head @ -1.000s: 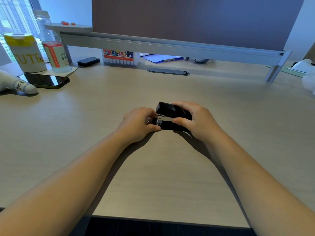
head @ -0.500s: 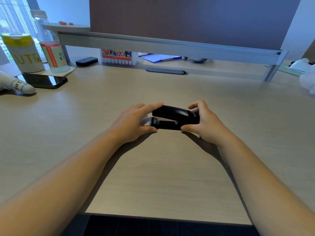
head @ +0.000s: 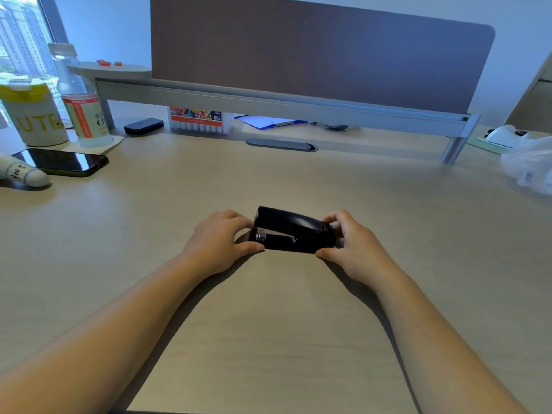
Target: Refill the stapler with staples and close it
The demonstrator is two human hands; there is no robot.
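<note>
A black stapler (head: 294, 230) lies lengthwise on the light wooden desk (head: 268, 324), its top arm down over the base with a small gap at the left end, where a bit of metal shows. My left hand (head: 219, 242) holds that front end between thumb and fingers. At the other end, my right hand (head: 351, 245) pinches the hinge, thumb in front and fingers behind. No loose staples are visible.
At the far left stand a phone (head: 64, 161), a white cup with yellow lettering (head: 33, 115), a bottle (head: 80, 97) and a white toy (head: 21, 174). A marker box (head: 198, 119) sits under the raised shelf (head: 268, 100). A crumpled plastic bag (head: 528, 165) is at right.
The stapler's top arm has come down onto its base. My right hand slid from the middle of the stapler to its right end, and the left fingers curled back onto the front end.
</note>
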